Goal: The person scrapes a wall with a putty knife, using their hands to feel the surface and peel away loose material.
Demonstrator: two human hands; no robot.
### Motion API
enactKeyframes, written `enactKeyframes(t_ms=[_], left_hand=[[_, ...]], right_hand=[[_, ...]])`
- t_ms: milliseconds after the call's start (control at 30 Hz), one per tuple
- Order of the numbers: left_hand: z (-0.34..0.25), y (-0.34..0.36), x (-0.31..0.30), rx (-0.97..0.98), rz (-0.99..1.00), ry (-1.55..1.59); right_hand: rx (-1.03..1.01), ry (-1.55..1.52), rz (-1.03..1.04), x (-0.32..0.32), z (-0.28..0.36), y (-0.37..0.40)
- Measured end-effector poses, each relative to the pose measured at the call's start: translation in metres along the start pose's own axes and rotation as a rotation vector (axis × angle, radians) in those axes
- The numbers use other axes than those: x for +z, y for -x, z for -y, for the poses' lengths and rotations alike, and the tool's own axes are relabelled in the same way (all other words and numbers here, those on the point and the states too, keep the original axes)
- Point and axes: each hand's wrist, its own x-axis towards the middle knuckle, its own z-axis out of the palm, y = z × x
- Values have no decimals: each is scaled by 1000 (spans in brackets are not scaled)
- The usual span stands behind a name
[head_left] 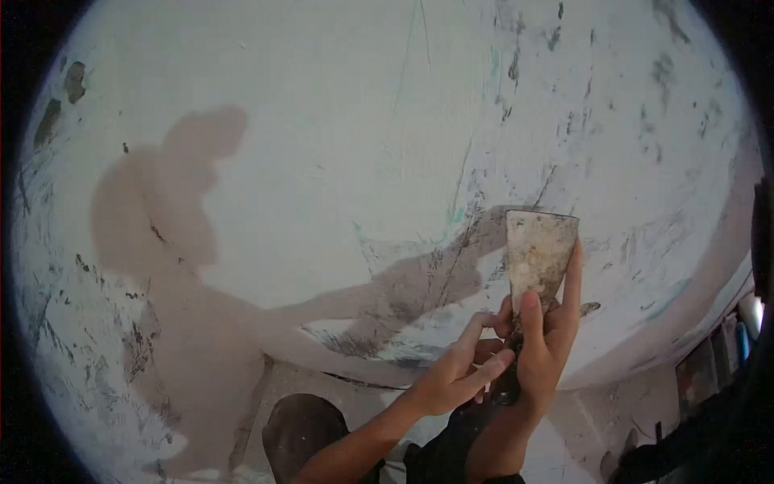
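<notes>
A putty knife (538,250) with a wide, stained blade and a dark handle is held up in front of the wall, blade upward. My right hand (542,347) is closed around it, thumb on the lower blade and one finger stretched along the blade's right edge. From the left, my left hand (459,371) reaches in with bent fingers and thumb closed at the dark handle. Part of the handle is hidden behind the fingers.
A whitish wall (322,145) fills most of the view, with dark scuffs, bare patches and faint green marks. My shadow falls across its left and middle. Below are my knees (305,431) and the dusty floor (621,407). Assorted objects (721,347) stand at the right edge.
</notes>
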Motion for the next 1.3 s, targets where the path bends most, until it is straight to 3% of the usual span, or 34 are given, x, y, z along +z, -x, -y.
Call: enactKeyframes(t_ms=[67,133,200,267,400,500,533,600,733,800,833,900,933,1000,1100,1233,1300], left_hand=[[10,-5,-3,-51,-37,10],[31,-9,-1,184,-183,14],[35,-9,4,226,-218,4],[41,-9,6,419,-295,130],[36,-6,7,415,-409,78],[46,-7,4,453,-467,66],[45,-8,3,447,-486,64],[38,-11,4,501,-493,27],[34,-9,3,593,-442,-139],[40,-11,-5,601,-395,-223],[41,-12,-8,606,-348,-310],[41,-13,-4,624,-356,-251],[40,-13,-2,638,-363,-193],[39,-12,1,613,-389,-187],[28,-15,-3,604,-410,-214],[14,-21,-4,641,-423,-190],[23,-18,-2,589,-421,-186]], right_hand=[[-40,34,22,4,-11,-1],[-28,19,8,10,-16,-3],[-76,76,-26,13,-15,-4],[-50,101,22,9,-22,-3],[-45,57,136,16,-33,-4],[-427,287,150,17,-58,-11],[-431,285,150,19,-53,-8],[-211,220,123,24,-43,-1],[-302,317,74,25,-43,1],[-135,129,67,29,-35,2],[-136,131,69,26,-39,0],[-448,491,81,17,-50,-6],[-450,491,81,19,-47,-5],[-270,283,102,24,-40,-2],[-222,223,50,28,-39,-6],[-491,323,44,37,-36,-26],[-410,255,30,32,-38,-18]])
